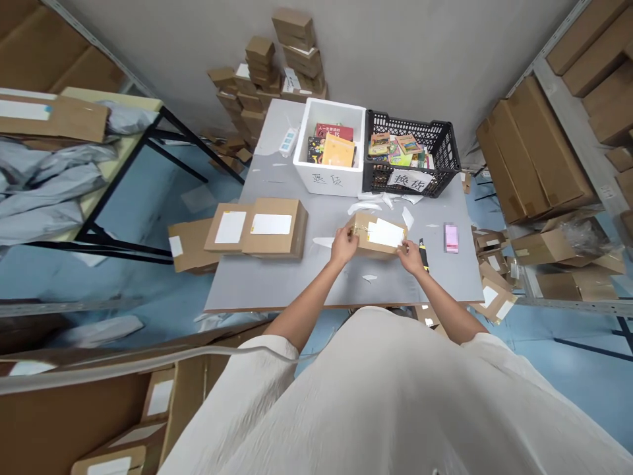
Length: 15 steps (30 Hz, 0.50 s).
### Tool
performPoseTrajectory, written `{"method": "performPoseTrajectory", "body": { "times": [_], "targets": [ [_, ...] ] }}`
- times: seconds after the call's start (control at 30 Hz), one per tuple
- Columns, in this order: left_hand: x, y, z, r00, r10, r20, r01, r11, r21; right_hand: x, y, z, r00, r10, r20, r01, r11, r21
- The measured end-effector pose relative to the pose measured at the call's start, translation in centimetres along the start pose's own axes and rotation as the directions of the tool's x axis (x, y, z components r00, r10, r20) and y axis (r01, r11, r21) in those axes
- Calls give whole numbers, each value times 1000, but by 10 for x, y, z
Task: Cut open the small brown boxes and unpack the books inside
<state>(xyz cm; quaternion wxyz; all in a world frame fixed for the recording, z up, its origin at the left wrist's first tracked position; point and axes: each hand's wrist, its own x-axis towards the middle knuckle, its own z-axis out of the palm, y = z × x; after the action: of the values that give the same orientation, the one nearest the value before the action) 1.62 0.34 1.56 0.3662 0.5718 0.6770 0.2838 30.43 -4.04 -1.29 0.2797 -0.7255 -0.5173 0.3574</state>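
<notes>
A small cardboard box (363, 245) with a white label (386, 232) on top sits on the grey table in front of me. My left hand (345, 245) grips the box's left end, its fingers curled at the corner. At the right end, my right hand (410, 256) has thumb and fingers pinched at the box's corner by the label's edge. Just right of that hand lies a black and yellow utility knife (424, 254). Scraps of white paper (364, 207) lie behind the box.
Labelled cardboard boxes (274, 227) stand at the table's left. Behind are a white foam bin (326, 177) and a black crate (448, 158), both holding books. A phone (451, 237) lies at right. Shelves (568, 72) stand right; a rack with grey parcels (49, 178) stands left.
</notes>
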Motion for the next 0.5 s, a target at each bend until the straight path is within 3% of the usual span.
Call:
{"method": "performPoseTrajectory", "body": {
  "times": [0.17,0.33,0.5],
  "targets": [
    [5,-18,20,995,-50,88,60,991,-119,-2,9,-11,997,-29,-75,25,998,-62],
    [-2,-13,50,981,-76,177,105,982,-159,-3,29,-41,990,-21,-137,13,998,-63],
    [-8,-10,72,973,-94,212,133,975,-177,-1,56,-70,990,36,-139,-27,998,63]
  ]
}}
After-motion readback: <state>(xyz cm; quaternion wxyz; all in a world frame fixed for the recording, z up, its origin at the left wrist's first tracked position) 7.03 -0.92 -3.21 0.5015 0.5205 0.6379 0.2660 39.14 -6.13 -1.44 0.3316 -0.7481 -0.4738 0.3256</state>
